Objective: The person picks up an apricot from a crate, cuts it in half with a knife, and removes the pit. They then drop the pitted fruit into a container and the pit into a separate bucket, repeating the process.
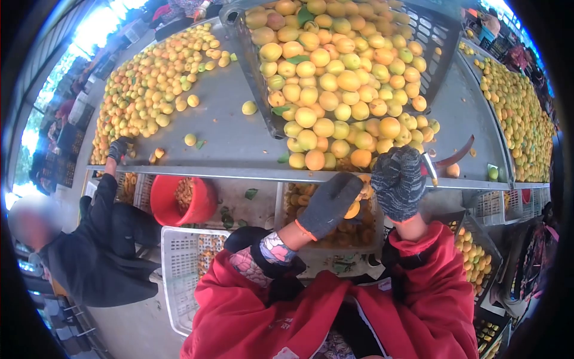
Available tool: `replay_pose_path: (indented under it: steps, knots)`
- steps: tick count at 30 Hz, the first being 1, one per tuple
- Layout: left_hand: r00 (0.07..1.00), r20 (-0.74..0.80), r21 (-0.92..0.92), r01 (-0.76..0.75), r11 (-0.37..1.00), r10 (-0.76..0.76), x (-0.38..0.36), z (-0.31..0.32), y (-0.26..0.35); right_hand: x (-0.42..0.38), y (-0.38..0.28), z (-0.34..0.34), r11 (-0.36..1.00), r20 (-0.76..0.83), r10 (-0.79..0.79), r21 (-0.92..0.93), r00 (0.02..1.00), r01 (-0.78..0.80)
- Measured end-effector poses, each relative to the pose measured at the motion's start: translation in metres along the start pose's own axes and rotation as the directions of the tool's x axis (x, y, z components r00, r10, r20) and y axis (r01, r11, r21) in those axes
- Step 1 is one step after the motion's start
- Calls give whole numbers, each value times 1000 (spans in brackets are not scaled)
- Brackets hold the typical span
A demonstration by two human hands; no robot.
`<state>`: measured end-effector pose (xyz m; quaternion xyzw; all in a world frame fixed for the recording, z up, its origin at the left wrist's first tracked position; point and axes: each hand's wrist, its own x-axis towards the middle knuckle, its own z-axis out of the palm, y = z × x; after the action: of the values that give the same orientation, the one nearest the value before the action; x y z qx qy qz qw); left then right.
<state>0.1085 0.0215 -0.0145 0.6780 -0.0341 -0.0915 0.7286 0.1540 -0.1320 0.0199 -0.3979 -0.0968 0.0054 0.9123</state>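
My left hand [330, 203], in a dark grey glove, is closed around a piece of orange-yellow fruit [353, 209] just below the metal table's edge. Beside it on the right, my right hand [399, 182], in a patterned grey glove, is curled closed by a small knife [430, 170] with a short blade and red handle. Above both hands a heap of apricots [350, 81] spills from a tilted grey crate [258, 78] onto the table. A crate of halved fruit [299, 197] stands below my hands.
At left, a person in dark clothes [98, 257] reaches to another apricot heap [155, 78]. A red bucket [160, 200] and a white basket [170, 281] are below the table [227, 128]. A curved red object [457, 154] lies at right; dark crates [481, 239] stand lower right.
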Motion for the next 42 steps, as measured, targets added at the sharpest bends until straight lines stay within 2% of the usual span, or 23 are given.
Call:
replay_pose_path:
  steps: [2, 4, 5, 7, 10, 11, 13, 15, 16, 17, 19, 23, 26, 27, 28, 29, 30, 31, 32, 33, 35, 38, 42]
  knots:
    - [983, -74, 191, -149, 970, 166, -3, 6, 2, 0, 6, -7, 995, -5, 35, 89, 999, -35]
    - [993, -41, 141, -104, 985, 111, -5, 5, 3, 1, 9, -8, 973, 12, 57, 225, 998, -59]
    - [996, -25, 117, -81, 990, 84, -5, 4, 4, 3, 14, -22, 947, 188, 35, 308, 982, -93]
    - [991, -60, 251, -103, 962, 122, -7, 9, 11, -3, 29, -38, 998, 152, -37, 46, 988, 30]
    - [987, -83, 317, -101, 943, 134, -7, 11, 12, -7, 39, -51, 996, 221, -73, -29, 972, 81]
    - [988, -84, 297, -98, 950, 128, -6, 10, 11, -5, 36, -50, 945, 199, -130, -273, 971, 182]
    - [993, -29, 239, -102, 966, 112, -5, 5, 4, 1, 20, -33, 984, 219, -9, 174, 976, -30]
    - [982, 80, 280, -185, 942, 169, -4, -5, -9, 3, 17, -24, 992, 115, 5, 122, 993, -19]
    - [964, 131, 351, -265, 898, 233, -4, -10, -14, 6, 13, -20, 965, 60, 88, 243, 994, -100]
    - [916, 198, 517, -400, 756, 350, -6, -15, -19, 8, 10, -15, 916, 5, 169, 368, 986, -159]
    - [872, 292, 629, -484, 608, 392, -7, -17, -25, 9, 7, -11, 914, 79, 179, 355, 981, -195]
    - [890, 316, 564, -456, 688, 329, -9, -14, -18, 7, 9, -9, 905, 205, 176, 352, 963, -240]
    - [884, 317, 564, -466, 681, 343, -6, -18, -14, 7, -7, -3, 961, 24, 151, 229, 988, -153]
    - [932, 257, 460, -349, 816, 254, -6, -18, -13, 7, -11, -15, 959, 99, 113, 248, 989, -135]
    - [968, 194, 333, -219, 917, 161, -5, -18, -10, 5, -18, -15, 986, 171, 26, -165, 985, 3]
    - [989, 136, 34, 54, 998, -58, -5, -13, 5, 2, -29, -10, 828, 273, -23, -533, 962, 171]
    - [989, 124, 15, 85, 996, -86, -4, -13, 4, -1, -35, -9, 519, 384, -25, -784, 923, 340]
    - [987, 111, -4, 115, 993, -114, -3, -13, 3, -5, -28, -19, 601, 349, 201, -782, 915, 166]
    - [991, 122, 276, -93, 957, 61, -1, -19, -9, -8, -23, -21, 514, 424, 240, -818, 874, 256]
    - [958, 180, 528, -286, 800, 223, 1, -24, -20, -10, -18, -21, 425, 493, 282, -834, 823, 353]
    - [959, 129, 574, -280, 770, 252, -3, -27, -15, -13, -13, -19, 214, 594, 322, -804, 737, 555]
    - [936, 123, 559, -339, 757, 329, -9, -31, -17, -14, -15, -9, 48, 642, 383, -732, 665, 679]
    - [924, 202, 620, -377, 688, 325, -9, -34, -14, -20, 1, -22, 187, 652, 400, -746, 645, 639]
